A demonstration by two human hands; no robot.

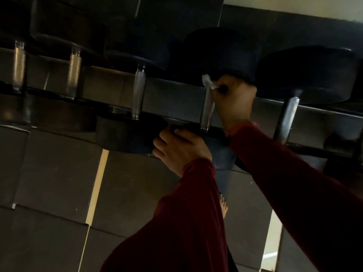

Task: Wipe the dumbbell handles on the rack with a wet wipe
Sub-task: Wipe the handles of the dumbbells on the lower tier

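Left hand (179, 148) cups a dumbbell head; right hand (234, 101) (fingers curled) pinches wet wipe (209, 82) against handle (207, 108)

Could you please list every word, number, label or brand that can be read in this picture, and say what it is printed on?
None can be read.
Dumbbell heads, e.g. the one above the right hand holding the wet wipe: dark, no weight numbers or brand show.
Handles: bare knurled metal, no markings visible.
Rack: no label or sign in sight.
Floor mats: plain.

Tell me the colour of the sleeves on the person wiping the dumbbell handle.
Dark red sleeves, seen in the head view, the only one.
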